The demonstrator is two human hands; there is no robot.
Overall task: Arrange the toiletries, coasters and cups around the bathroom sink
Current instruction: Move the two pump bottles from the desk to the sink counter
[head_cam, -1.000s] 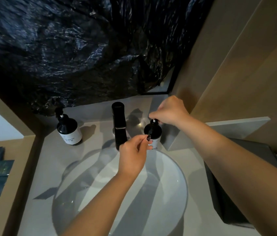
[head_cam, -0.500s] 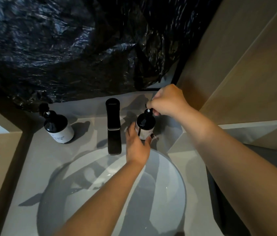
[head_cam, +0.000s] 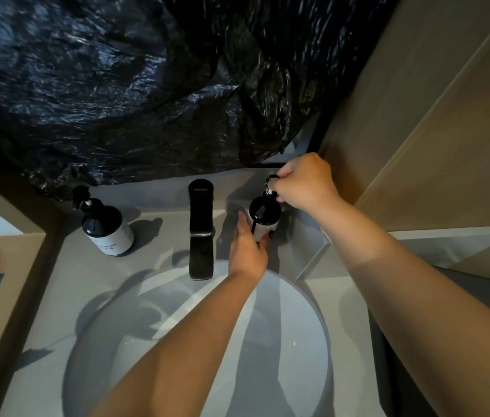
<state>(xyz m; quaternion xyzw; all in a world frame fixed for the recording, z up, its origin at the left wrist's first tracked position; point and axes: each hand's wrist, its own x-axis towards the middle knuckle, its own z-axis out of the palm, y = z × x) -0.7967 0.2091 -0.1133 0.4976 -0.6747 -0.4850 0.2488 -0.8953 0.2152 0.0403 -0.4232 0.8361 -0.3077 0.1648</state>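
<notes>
Black round pump bottle (head_cam: 263, 219), left hand (head_cam: 248, 249) gripping body, right hand (head_cam: 305, 185) fingers pinching pump

Glossy black plastic sheeting (head_cam: 147, 85), crinkled and catching the light, hangs above both hands. Under the right hand (head_cam: 304, 183) the pump bottle (head_cam: 263, 218) looks like dark shiny plastic with a matt white label; the left hand (head_cam: 246, 251) wraps its lower body. Just left of that hand, the faucet (head_cam: 201, 230) is matt black metal. Below the wrists, the sink basin (head_cam: 304, 341) gleams smooth and white, set in a dull grey countertop (head_cam: 57, 296). Right of the right hand, pale wood-look panels (head_cam: 418, 130), smooth, matt.
</notes>
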